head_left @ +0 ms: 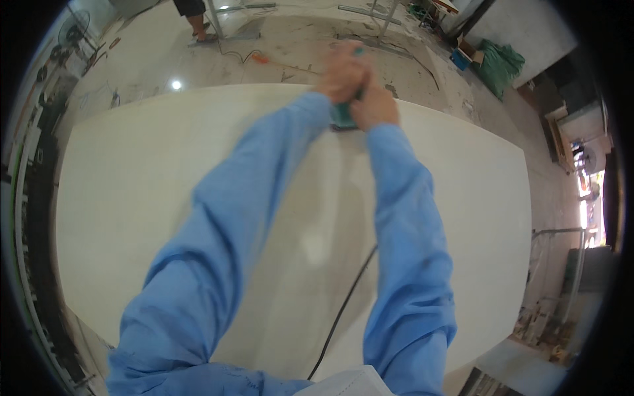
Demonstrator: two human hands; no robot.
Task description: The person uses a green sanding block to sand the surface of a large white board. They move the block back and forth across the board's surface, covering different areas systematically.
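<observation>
Two hands are seen close together near the far edge of a white panel (462, 198), slightly right of its middle. A green handheld tool (343, 119) is gripped between them: its far left part is covered by the left hand (340, 74), and its right side is clasped by the right hand (376, 105). The tool's near end is left exposed over the panel; the exact finger positions are blurred and cannot be told. Nearer, a black cord (343, 307) is partly hidden by the right sleeve (413, 218). At far right, a green sack (498, 66) is placed on the floor.
</observation>
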